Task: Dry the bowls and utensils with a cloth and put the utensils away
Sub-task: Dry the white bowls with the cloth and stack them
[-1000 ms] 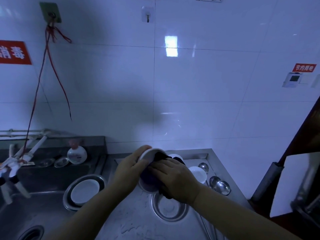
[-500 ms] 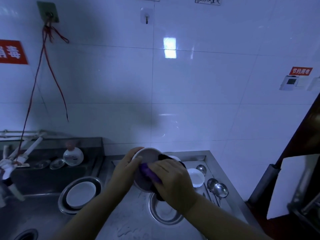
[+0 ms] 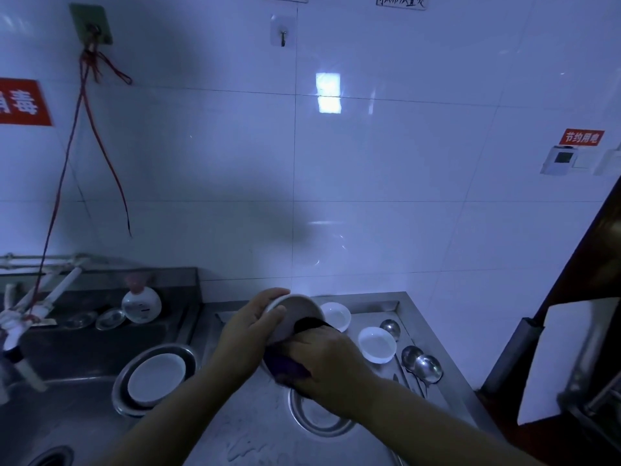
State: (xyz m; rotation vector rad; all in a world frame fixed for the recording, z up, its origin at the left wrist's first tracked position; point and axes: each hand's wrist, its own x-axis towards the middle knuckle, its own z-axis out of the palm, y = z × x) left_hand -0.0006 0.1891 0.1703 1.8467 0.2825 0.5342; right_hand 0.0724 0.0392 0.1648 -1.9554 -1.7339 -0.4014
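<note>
My left hand [image 3: 248, 334] grips a white bowl [image 3: 295, 311] by its rim, tilted on edge above the steel counter [image 3: 255, 428]. My right hand [image 3: 322, 361] holds a dark purple cloth [image 3: 285, 364] and presses it against the bowl's lower side. Two small white bowls [image 3: 336, 316] [image 3: 377, 344] stand upright on the counter behind my right hand. Metal spoons [image 3: 425, 364] lie to their right, one more [image 3: 390, 327] farther back. A steel bowl [image 3: 319, 418] sits on the counter just under my right wrist.
A steel basin holding a white plate [image 3: 154, 378] stands left of my arms by the sink [image 3: 43, 398]. A soap bottle [image 3: 141, 302] and glass lids sit on the sink ledge. A white board [image 3: 557, 358] leans at the right, past the counter edge.
The bowl has turned in my left hand and sits more upright. My right hand and the cloth have slid down to the bowl's lower side.
</note>
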